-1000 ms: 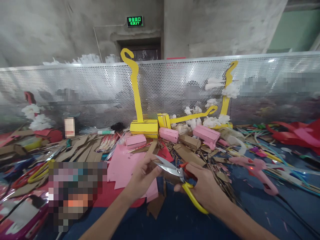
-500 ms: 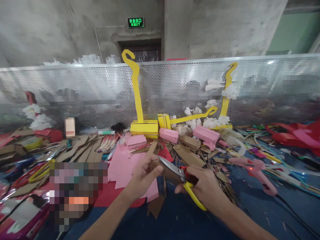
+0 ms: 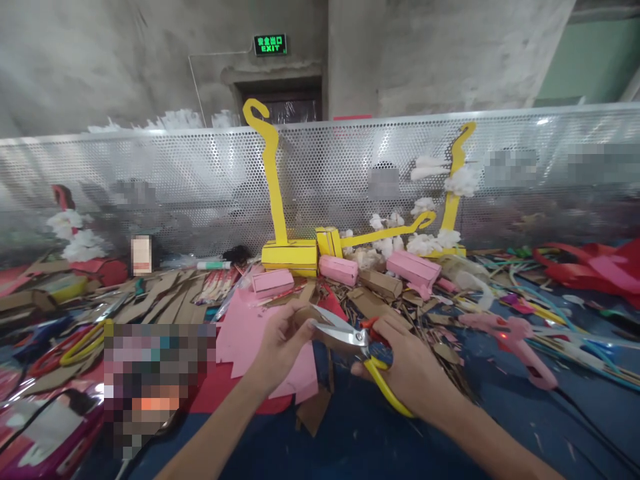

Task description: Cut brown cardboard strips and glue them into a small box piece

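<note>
In the middle of the head view my right hand [image 3: 407, 363] grips the red and yellow handles of a pair of scissors [image 3: 345, 333], whose metal blades point left. My left hand [image 3: 285, 343] pinches a brown cardboard piece [image 3: 334, 342] that lies along the blades. How far the blades cut into it is hard to make out. Below and behind the left hand lie pink sheets [image 3: 245, 340], over a red sheet [image 3: 215, 393]. A loose cardboard scrap [image 3: 314, 412] rests on the blue table under the hands.
Behind stand a yellow hook-topped piece [image 3: 274, 193] on its box base, pink boxes [image 3: 339, 270] and a brown box [image 3: 380, 283]. A pink glue gun [image 3: 520, 347] lies right, its cord trailing. Cardboard strips [image 3: 165, 293] cover the left side. A perforated metal panel [image 3: 320, 173] runs along the back.
The scissor blades and the cardboard between my hands have turned slightly, and the blades look closer to level. My left hand has shifted a little left. Both hands keep their grip.
</note>
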A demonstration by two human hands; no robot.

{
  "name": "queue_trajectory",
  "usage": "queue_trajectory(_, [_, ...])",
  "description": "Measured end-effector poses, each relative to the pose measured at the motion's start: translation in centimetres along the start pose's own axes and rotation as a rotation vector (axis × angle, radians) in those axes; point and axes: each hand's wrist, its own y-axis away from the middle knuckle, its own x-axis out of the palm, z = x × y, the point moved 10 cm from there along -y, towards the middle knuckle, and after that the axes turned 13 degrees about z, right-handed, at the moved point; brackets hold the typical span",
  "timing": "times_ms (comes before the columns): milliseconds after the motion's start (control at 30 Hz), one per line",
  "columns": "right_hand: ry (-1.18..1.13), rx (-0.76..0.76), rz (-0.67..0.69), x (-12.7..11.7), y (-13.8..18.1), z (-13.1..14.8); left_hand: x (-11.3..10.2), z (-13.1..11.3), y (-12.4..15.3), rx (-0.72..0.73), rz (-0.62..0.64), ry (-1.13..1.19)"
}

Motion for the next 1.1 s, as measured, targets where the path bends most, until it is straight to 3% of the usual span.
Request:
queue_trajectory(200, [0.021,0.024,0.043,1.2,-0.1,-0.4,0.5,0.6,0.1,-0.024,0.034,0.063])
queue_trajectory(567, [-0.015,-0.022,-0.002,1.1,-0.2,-0.8,0.9,1.2,0.4,-0.083,0.004,0.198])
queue_trajectory(1100, [-0.114,0.021,0.085,1.6,-0.1,-0.6,0.8,1.6,0.5,-0.067,0.099,0.196])
